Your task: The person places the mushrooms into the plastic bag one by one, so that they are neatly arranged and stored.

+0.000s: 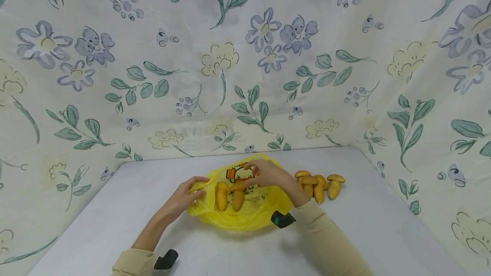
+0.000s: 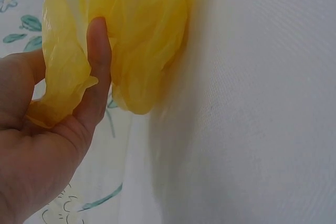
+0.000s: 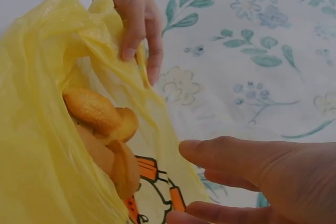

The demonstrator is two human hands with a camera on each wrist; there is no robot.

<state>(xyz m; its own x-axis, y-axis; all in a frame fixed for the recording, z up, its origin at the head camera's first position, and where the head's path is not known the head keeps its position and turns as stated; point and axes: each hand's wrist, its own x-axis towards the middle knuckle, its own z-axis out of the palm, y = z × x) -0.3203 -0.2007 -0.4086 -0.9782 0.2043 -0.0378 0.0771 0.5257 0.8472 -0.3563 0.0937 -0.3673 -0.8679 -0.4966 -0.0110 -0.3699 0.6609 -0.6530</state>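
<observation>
A thin yellow plastic bag point(image 1: 245, 220) with a printed cartoon lies on the table. Its left edge is held between the thumb and fingers of my left hand point(image 1: 185, 199); in the left wrist view the crumpled film point(image 2: 68, 77) passes through that hand point(image 2: 47, 145). Two yellow-brown mushrooms point(image 1: 222, 196) lie side by side at the bag, and the right wrist view shows them inside its opened mouth point(image 3: 94, 109). My right hand point(image 1: 268, 173) hovers over the print with fingers apart and nothing in them, beside the mushrooms point(image 3: 123, 169) in its own view point(image 3: 247, 177).
Several similar mushrooms point(image 1: 334, 186) stand or lean in a cluster on the white table point(image 1: 364, 225), right of the bag. A floral cloth point(image 1: 245, 76) hangs behind the table. Dark devices point(image 1: 282, 219) sit at both wrists.
</observation>
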